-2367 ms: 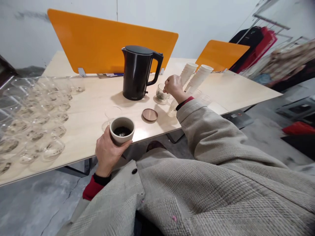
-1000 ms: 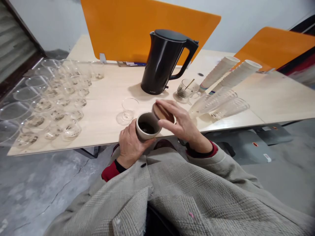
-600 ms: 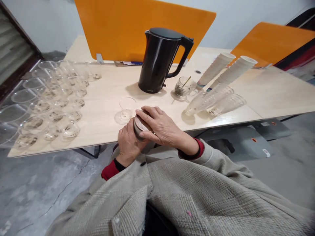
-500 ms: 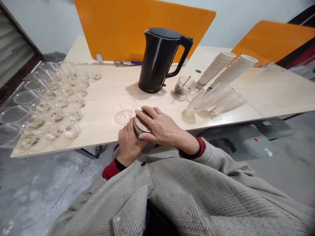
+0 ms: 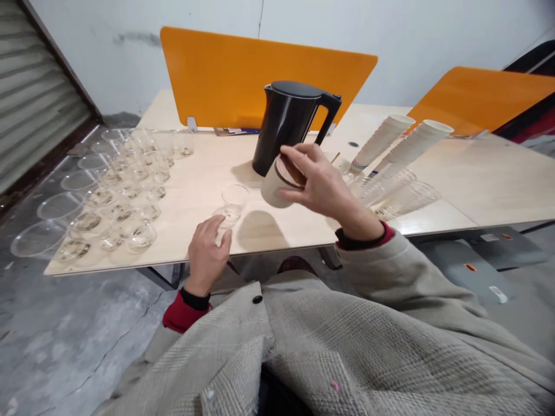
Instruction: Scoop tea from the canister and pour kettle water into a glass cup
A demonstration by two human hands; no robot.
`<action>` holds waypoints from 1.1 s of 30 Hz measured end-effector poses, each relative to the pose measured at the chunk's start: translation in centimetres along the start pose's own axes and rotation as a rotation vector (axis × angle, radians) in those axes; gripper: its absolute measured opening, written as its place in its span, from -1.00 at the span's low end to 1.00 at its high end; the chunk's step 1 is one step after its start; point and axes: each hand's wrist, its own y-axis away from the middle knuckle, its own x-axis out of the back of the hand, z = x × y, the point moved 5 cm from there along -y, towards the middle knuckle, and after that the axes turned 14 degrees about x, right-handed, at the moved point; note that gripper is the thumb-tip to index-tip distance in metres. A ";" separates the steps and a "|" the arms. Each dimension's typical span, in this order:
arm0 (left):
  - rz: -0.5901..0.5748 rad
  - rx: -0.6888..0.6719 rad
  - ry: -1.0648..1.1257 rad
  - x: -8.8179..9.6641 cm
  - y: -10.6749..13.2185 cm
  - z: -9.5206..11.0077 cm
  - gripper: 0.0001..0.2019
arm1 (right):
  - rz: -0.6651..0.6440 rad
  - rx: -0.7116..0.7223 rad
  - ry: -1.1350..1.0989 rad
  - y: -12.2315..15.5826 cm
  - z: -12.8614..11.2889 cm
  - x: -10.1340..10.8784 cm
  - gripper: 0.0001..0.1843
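Note:
My right hand (image 5: 318, 186) grips a beige ceramic jar (image 5: 274, 186) by its brown lid and holds it tilted in the air above the table (image 5: 186, 196), in front of the black kettle (image 5: 288, 124). My left hand (image 5: 207, 254) rests at the table's near edge with fingers loosely spread and nothing in it, just below a small clear glass cup (image 5: 234, 200).
Several clear glass cups (image 5: 108, 190) cover the left part of the table. Stacks of paper cups (image 5: 403, 141) and clear plastic cups (image 5: 399, 193) lie on their sides at the right. Orange divider panels (image 5: 243, 78) stand at the back.
My right hand put the lid on the jar, took the jar from my left hand and lifted it up and forward. My left hand let go and dropped to the table edge.

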 end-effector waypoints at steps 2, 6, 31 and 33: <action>0.007 0.043 -0.061 -0.3 -1.0 -0.8 -0.63 | -0.016 -0.003 0.032 -2.9 2.0 -0.7 -0.07; -0.012 0.061 -0.164 -1.3 -1.9 -1.2 -0.61 | -0.065 0.044 -0.023 -9.1 4.9 -4.8 -0.03; 0.000 0.006 -0.333 -1.5 -1.1 -0.6 -0.68 | -0.168 0.157 -0.240 -13.6 5.7 -12.0 0.03; 0.020 -0.007 -0.331 -1.5 -1.1 -0.7 -0.67 | 0.037 0.022 -0.163 -12.5 6.5 -8.3 -0.21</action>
